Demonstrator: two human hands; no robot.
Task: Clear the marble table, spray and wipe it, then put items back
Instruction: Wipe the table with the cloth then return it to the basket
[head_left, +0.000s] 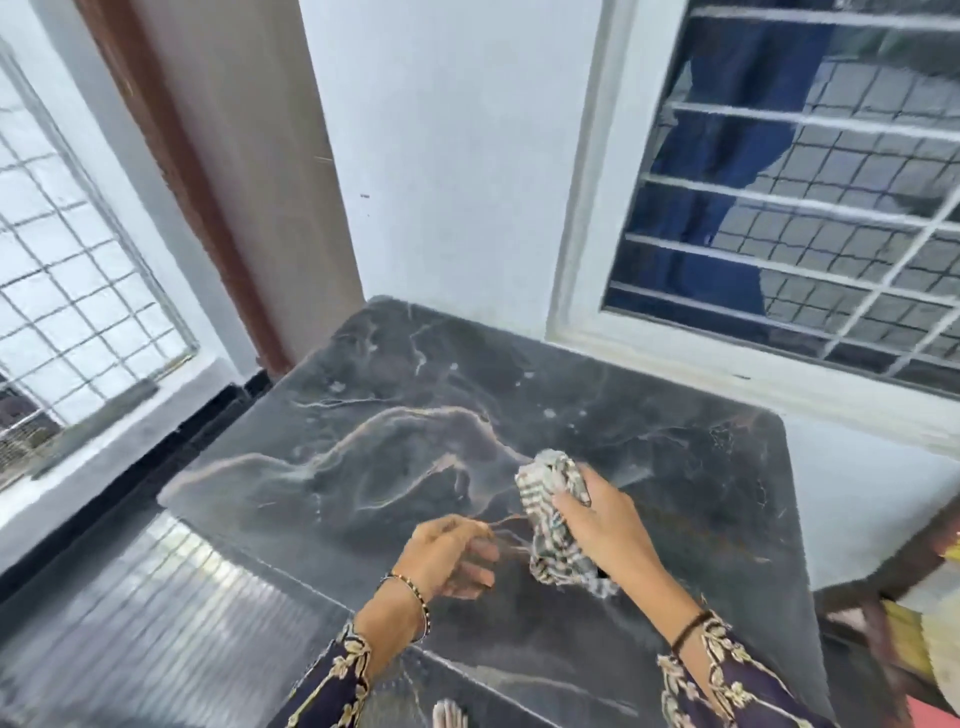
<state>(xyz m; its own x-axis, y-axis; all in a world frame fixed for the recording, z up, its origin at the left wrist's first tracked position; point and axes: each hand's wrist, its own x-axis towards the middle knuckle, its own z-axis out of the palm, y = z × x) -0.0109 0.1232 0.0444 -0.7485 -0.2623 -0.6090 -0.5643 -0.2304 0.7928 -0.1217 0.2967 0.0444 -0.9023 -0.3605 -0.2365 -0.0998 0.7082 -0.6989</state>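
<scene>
The dark marble table (415, 415) with pale veins fills the middle of the view, and its top is bare apart from a few small wet specks near the back. My right hand (605, 519) grips a bunched striped cloth (550, 514) just above the table's front right part. My left hand (452, 553) hovers to the left of the cloth with loosely curled fingers and holds nothing. It is blurred by motion.
The table stands against a white wall under a barred window (810, 208) at the right. A brown door frame (208, 182) and another grilled window (78, 286) are at the left. Shiny floor (130, 623) lies to the front left. Some wooden furniture (893, 597) shows at the right edge.
</scene>
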